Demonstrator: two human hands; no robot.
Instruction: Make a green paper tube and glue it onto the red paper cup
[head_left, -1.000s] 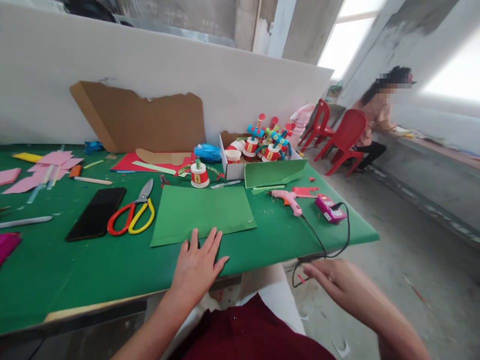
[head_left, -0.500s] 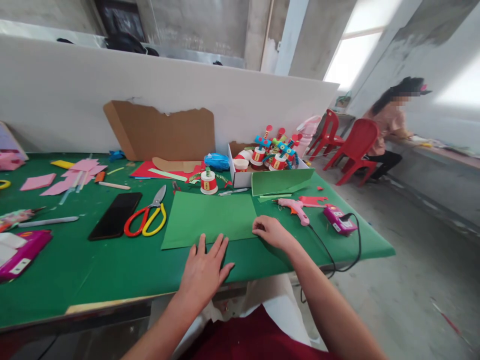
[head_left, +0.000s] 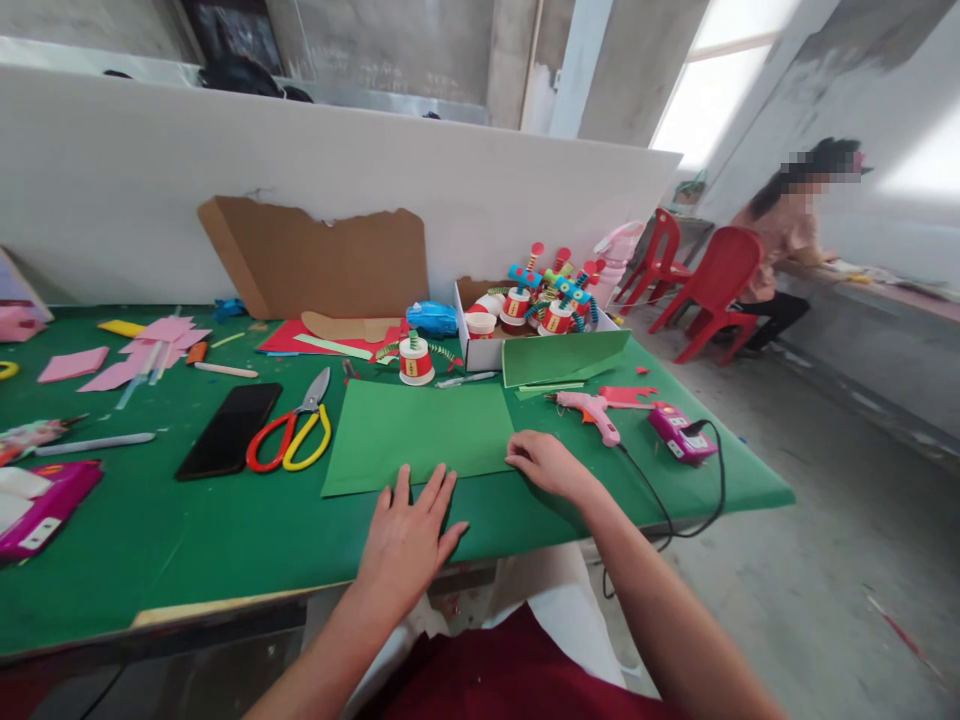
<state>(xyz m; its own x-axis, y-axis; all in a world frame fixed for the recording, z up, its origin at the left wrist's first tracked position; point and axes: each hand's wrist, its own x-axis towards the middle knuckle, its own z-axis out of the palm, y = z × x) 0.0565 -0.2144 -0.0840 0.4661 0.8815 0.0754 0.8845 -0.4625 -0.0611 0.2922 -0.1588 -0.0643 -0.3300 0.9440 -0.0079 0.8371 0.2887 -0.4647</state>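
Observation:
A sheet of green paper [head_left: 424, 430] lies on the green tabletop in front of me. My left hand [head_left: 411, 525] is open, its spread fingertips resting on the sheet's near edge. At the near right corner, my right hand [head_left: 546, 464] is closed, with thumb and curled fingers at the paper's edge; the fingertips are partly hidden. Scissors [head_left: 301, 425] with one red and one yellow handle lie left of the sheet. Just behind it stands a red and white paper cup [head_left: 415, 360] with green folded-paper arms.
A pink glue gun [head_left: 596, 412] and a purple power box [head_left: 681, 433] with a black cord lie at right. A white box [head_left: 484, 355] holds several cup figures. A black phone [head_left: 231, 430] and pink paper pieces [head_left: 166, 345] are at left. Another person sits far right near red chairs [head_left: 724, 280].
Both hands keep their places on the green paper. The view has shifted slightly; nothing on the table has visibly moved.

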